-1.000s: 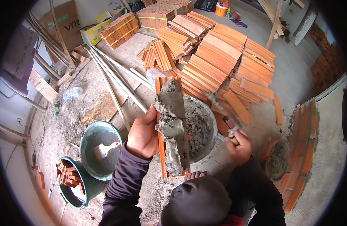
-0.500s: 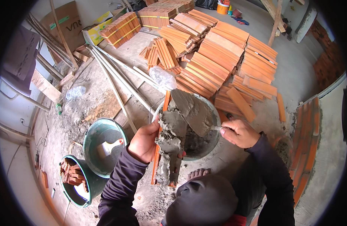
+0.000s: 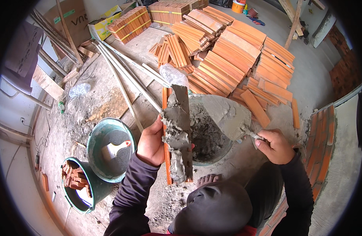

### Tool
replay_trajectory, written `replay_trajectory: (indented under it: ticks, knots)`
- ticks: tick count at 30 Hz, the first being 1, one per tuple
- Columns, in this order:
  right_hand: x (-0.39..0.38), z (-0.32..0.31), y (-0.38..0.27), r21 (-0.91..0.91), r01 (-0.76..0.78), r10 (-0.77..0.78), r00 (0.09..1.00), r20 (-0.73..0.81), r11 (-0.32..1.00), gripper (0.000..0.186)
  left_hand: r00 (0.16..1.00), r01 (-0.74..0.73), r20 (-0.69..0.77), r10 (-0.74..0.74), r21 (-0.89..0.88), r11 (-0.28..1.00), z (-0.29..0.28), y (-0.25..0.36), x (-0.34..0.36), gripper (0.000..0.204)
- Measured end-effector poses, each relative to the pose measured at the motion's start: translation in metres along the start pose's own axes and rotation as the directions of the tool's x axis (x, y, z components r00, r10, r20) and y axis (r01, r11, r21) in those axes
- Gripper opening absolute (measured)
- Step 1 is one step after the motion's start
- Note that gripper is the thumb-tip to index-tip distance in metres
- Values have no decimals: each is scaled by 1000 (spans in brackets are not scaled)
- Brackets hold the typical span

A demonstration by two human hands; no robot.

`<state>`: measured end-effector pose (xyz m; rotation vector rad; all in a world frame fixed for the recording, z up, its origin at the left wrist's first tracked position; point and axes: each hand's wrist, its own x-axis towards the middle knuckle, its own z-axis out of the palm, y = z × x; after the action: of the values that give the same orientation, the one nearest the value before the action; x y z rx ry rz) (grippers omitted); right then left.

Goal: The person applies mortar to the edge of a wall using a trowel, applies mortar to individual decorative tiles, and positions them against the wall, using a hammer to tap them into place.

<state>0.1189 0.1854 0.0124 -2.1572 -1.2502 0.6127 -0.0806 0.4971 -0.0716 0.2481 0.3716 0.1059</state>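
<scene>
My left hand [image 3: 151, 143] is closed around the left edge of a long, narrow orange brick slip [image 3: 167, 165], held lengthwise before me. Wet grey mortar [image 3: 176, 122] lies thick and uneven over its face, with a smoother strip along the right side. My right hand [image 3: 276, 146] grips the handle of a trowel [image 3: 228, 118], its broad blade smeared with mortar. The blade is apart from the brick slip, above the right side of a mortar bucket [image 3: 217, 160]. Lumpy grey mortar [image 3: 204, 131] shows inside that bucket; the brick slip covers its left part.
At left, a green bucket [image 3: 90, 165] holds a brush [image 3: 115, 150]; another green bucket [image 3: 95, 192] holds broken brick pieces. Stacked brick slips [image 3: 232, 55] fill the far middle. Long pale poles [image 3: 126, 78] lie at left. A brick-faced wall [image 3: 318, 145] stands at right.
The trowel has come off the mortared brick slip and moved right with my right hand. The slip now stands straighter, and its right strip of mortar looks smoother.
</scene>
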Motion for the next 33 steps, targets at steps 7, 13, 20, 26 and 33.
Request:
replay_trajectory:
  ticks: [7,13,20,26,33]
  knots:
    - [21,-24,-43,-166,133,-124,990,59,977,20,994,-111,-6,113,135,985,16,-12,14,50]
    - [44,-60,-77,-282,121,-50,968,245,952,23,984,-171,-29,179,169,971,15,-22,24,46]
    - [30,-70,-70,-210,103,-29,944,328,972,24,976,-197,-65,206,122,973,20,-24,23,46]
    - [21,-41,-50,39,-267,219,857,466,963,22,979,-199,48,198,-2,980,13,-16,24,46]
    - [15,-48,-60,-10,-219,200,874,443,976,23,957,-288,-12,289,46,957,14,-18,36,48]
